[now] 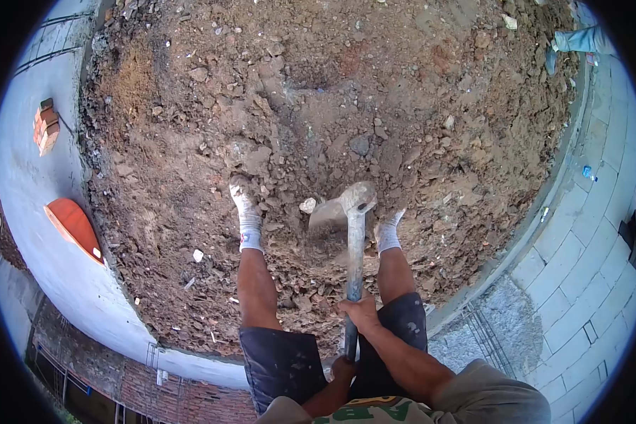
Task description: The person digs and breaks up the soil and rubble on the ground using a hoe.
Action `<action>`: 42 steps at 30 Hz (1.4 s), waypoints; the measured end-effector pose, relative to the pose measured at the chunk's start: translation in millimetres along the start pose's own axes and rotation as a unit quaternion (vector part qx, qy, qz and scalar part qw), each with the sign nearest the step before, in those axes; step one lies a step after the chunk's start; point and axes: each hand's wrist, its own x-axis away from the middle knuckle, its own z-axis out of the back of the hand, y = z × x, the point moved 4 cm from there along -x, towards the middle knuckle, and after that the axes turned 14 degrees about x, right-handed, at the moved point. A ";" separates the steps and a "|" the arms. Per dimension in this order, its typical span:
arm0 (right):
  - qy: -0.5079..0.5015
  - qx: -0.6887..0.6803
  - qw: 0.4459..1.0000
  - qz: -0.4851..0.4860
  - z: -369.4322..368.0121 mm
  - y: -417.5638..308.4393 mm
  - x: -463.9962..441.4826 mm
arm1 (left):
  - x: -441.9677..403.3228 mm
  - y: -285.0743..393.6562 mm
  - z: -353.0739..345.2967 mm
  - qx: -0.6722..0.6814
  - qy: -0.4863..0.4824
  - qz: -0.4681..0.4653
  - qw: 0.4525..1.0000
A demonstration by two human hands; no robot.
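Between my legs I hold a hoe [355,247] by its long, worn handle. My right hand [361,313] is wrapped around the lower-middle of the handle. Closer to my body, my left hand [343,370] grips the handle near its end. The wide, dirty blade [328,214] points left of the handle, just above or touching the loose brown soil [297,261]; I cannot tell which. A pale stone [308,205] lies beside the blade. My feet, in dusty white socks [250,222], stand on either side.
Rough soil with stones stretches ahead. A grey wall on the left has stacked bricks [46,127] and an orange-red curved object [75,229] by it. Pale block walling [579,240] curves along the right. Another person's leg [585,40] shows at upper right.
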 end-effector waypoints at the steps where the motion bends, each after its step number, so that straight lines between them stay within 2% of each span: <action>1: 0.005 -0.006 1.000 0.010 17.7 -31.5 9.3 | -2.1 19.7 2.5 0.057 0.017 -0.045 0.997; 2: 0.056 0.072 0.994 0.055 39.6 -85.2 17.4 | -11.6 56.4 11.3 0.117 0.037 -0.094 0.988; 3: 0.107 0.149 0.978 0.101 60.6 -135.6 13.8 | -4.6 121.7 46.3 0.148 0.037 -0.143 0.978; 4: 0.092 0.045 0.979 0.178 77.5 -143.6 -24.1 | -24.9 162.3 58.4 0.229 0.015 -0.229 0.946; 5: 0.094 0.011 0.971 0.220 90.4 -203.3 -26.8 | -22.5 221.8 91.8 0.238 0.054 -0.274 0.930; 6: 0.098 0.006 0.962 0.253 104.7 -258.3 -35.8 | -56.1 262.7 103.9 0.255 0.026 -0.317 0.913; 7: 0.114 -0.012 0.948 0.295 115.6 -303.8 -48.9 | -44.8 320.3 142.7 0.262 0.050 -0.391 0.881; 8: 0.129 -0.032 0.938 0.320 122.8 -345.2 -58.4 | -24.8 367.4 177.1 0.253 0.005 -0.336 0.907; 9: 0.120 -0.025 0.950 0.288 121.8 -343.5 -85.3 | -32.9 373.4 177.7 0.270 0.011 -0.341 0.901; 11: 0.098 -0.022 0.973 0.208 110.3 -296.0 -149.2 | -38.0 363.0 173.6 0.292 0.026 -0.337 0.895; 12: 0.087 -0.016 0.980 0.180 101.2 -283.3 -170.9 | -45.4 323.9 145.7 0.299 0.024 -0.286 0.910; 13: 0.097 -0.019 0.989 0.112 82.7 -236.9 -157.2 | -49.9 265.0 110.2 0.305 0.023 -0.237 0.922; 14: 0.108 0.002 0.988 0.106 70.9 -193.8 -153.9 | -48.6 224.0 97.4 0.220 0.036 -0.147 0.964; 15: 0.109 0.022 0.988 0.104 59.6 -146.7 -152.0 | -44.0 182.5 75.5 0.273 0.024 -0.180 0.945; 16: 0.074 0.003 0.995 0.062 43.6 -97.8 -144.1 | -22.1 147.7 67.9 0.233 0.005 -0.056 0.971; 17: 0.037 0.031 0.998 0.040 28.8 -54.3 -137.2 | -10.8 115.2 62.0 0.251 0.020 -0.061 0.966; 19: 0.059 -0.068 0.996 -0.006 3.1 -13.8 -87.8 | -12.0 57.5 73.0 0.066 0.018 -0.007 0.998; 21: 0.050 -0.021 0.998 -0.037 -15.1 47.3 -52.8 | -21.8 6.9 68.8 -0.110 -0.086 0.059 0.988; 22: 0.044 -0.012 0.998 -0.039 -17.8 69.5 -36.0 | -27.9 -30.9 52.2 -0.159 -0.106 0.100 0.977; 24: 0.075 -0.015 0.996 -0.037 2.8 74.4 -7.5 | -25.0 -81.1 23.6 -0.132 -0.154 0.056 0.977; 25: 0.086 -0.019 0.995 -0.039 13.3 70.5 8.3 | -19.4 -65.6 24.7 -0.119 -0.122 0.013 0.985; 26: 0.116 -0.031 0.993 0.017 29.8 57.3 6.5 | -19.3 -43.3 18.6 -0.102 -0.086 -0.030 0.991; 27: 0.145 -0.041 0.986 0.074 53.3 16.5 1.7 | -8.6 8.1 27.9 -0.084 -0.049 -0.074 0.992; 29: 0.128 -0.053 0.988 0.074 103.0 -76.5 -10.1 | -8.2 122.9 56.7 0.039 0.016 -0.182 0.982; 30: 0.139 -0.084 0.972 0.170 126.7 -133.4 -17.5 | -23.6 180.3 67.7 0.119 -0.023 -0.226 0.967; 32: 0.174 -0.114 0.944 0.257 174.0 -230.6 -43.1 | -42.0 300.7 91.8 0.135 -0.022 -0.369 0.919; 34: 0.179 -0.104 0.924 0.322 212.4 -305.5 -75.8 | -43.2 398.1 115.8 0.163 -0.033 -0.441 0.882; 36: 0.168 -0.151 0.909 0.350 224.1 -337.3 -121.2 | -48.9 417.3 120.5 0.199 -0.022 -0.413 0.888; 37: 0.155 -0.128 0.934 0.296 213.3 -319.5 -136.2 | -49.1 415.5 120.3 0.220 -0.017 -0.395 0.892; 39: 0.094 -0.044 0.982 0.159 172.0 -235.2 -170.8 | -51.3 321.1 73.2 0.259 -0.050 -0.246 0.933; 40: 0.105 -0.043 0.988 0.104 152.0 -190.3 -163.8 | -56.7 273.0 60.6 0.260 -0.028 -0.241 0.935; 41: 0.117 -0.094 0.983 0.104 144.3 -164.5 -141.3 | -62.7 224.4 47.7 0.260 -0.006 -0.235 0.936; 42: 0.085 -0.104 0.987 0.084 135.1 -129.1 -124.3 | -22.5 211.5 58.3 0.193 -0.029 -0.225 0.955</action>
